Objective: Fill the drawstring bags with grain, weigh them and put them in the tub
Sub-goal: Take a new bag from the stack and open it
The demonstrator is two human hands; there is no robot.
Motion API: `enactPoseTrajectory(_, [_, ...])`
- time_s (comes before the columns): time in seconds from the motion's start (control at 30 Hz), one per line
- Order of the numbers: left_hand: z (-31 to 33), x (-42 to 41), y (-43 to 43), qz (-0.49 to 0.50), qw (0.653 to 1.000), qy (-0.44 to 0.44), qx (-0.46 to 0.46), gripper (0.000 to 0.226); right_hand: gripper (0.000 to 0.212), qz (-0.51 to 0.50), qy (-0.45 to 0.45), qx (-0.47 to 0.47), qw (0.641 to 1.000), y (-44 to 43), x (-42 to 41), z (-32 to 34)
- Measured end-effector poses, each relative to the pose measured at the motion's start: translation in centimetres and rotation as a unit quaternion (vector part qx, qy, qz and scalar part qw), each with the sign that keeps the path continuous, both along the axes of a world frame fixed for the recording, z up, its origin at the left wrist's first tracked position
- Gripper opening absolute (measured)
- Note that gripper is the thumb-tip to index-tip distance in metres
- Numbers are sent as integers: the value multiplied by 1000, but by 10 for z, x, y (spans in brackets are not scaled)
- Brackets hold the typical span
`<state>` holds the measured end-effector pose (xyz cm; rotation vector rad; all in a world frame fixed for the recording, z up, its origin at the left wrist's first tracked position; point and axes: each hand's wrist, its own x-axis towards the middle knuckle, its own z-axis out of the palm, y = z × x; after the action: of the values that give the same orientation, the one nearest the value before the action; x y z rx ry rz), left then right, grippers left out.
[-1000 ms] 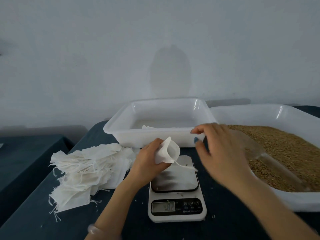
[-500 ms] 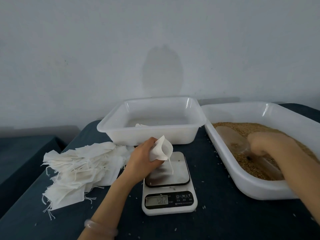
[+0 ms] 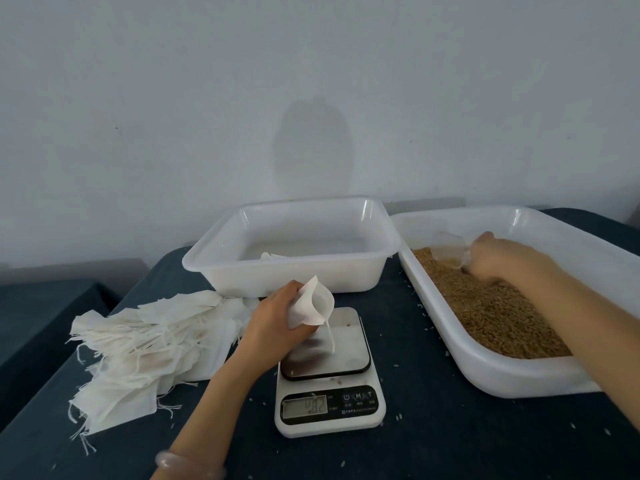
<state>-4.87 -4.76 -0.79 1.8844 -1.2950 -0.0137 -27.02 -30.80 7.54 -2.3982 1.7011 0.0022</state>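
our right hand point(image 3: 498, 259) has swung from over the scale point(image 3: 346, 348) into the grain tray point(image 3: 485, 370) and now grips the clear scoop point(image 3: 448, 247) at the grain point(image 3: 491, 310), while our left hand point(image 3: 273, 323) still pinches the empty drawstring bag point(image 3: 311, 304) open just above the scale, ready for filling.

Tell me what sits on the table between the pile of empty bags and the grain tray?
In the head view, the scale sits there, with the left hand holding an open bag just above its platform.
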Motion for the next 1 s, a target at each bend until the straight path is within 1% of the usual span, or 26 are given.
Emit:
enactPoseTrajectory(0.03, [0,0,0,0,1000,1,0,30,57,13,25,-24,999,-1,0,-2])
enactPoseTrajectory(0.07, [-1,1,0,1,1000,0,-1,28,56,27,51,-39,998,-1,-2,-4])
enactPoseTrajectory(0.17, [-2,2,0,0,1000,-5,2,24,37,83,150,-60,983,1,-4,-15])
enactPoseTrajectory(0.23, [-3,2,0,-1,1000,-11,5,28,31,110,163,-62,978,3,-1,-20])
enactPoseTrajectory(0.3, [-4,2,0,1,1000,-16,6,30,34,127,108,-26,986,3,5,-25])
enactPoseTrajectory(0.37, [-3,2,0,0,1000,-19,9,29,41,108,5,62,992,4,10,-29])
enactPoseTrajectory(0.43, [-3,2,0,-2,1000,-27,8,29,45,67,-86,146,983,0,10,-30])
enactPoseTrajectory(0.53, [-3,1,1,-9,999,-30,-2,28,34,25,-131,241,961,-7,3,-25])
enactPoseTrajectory(0.6, [-2,0,1,-9,1000,-23,-10,24,31,10,-158,280,947,-10,-2,-22])
enactPoseTrajectory(0.67, [-1,-1,0,-9,1000,-13,-16,23,32,-4,-197,302,932,-11,-4,-19])
enactPoseTrajectory(0.77, [0,-1,1,-12,999,-2,-31,21,33,-21,-247,306,919,-14,-7,-17])
enactPoseTrajectory(0.87, [1,-2,1,-18,999,7,-43,18,29,-23,-292,309,905,-17,-11,-15])
enactPoseTrajectory(1.0, [3,-3,1,-33,997,39,-54,19,17,-5,-297,265,917,-18,-15,-15])
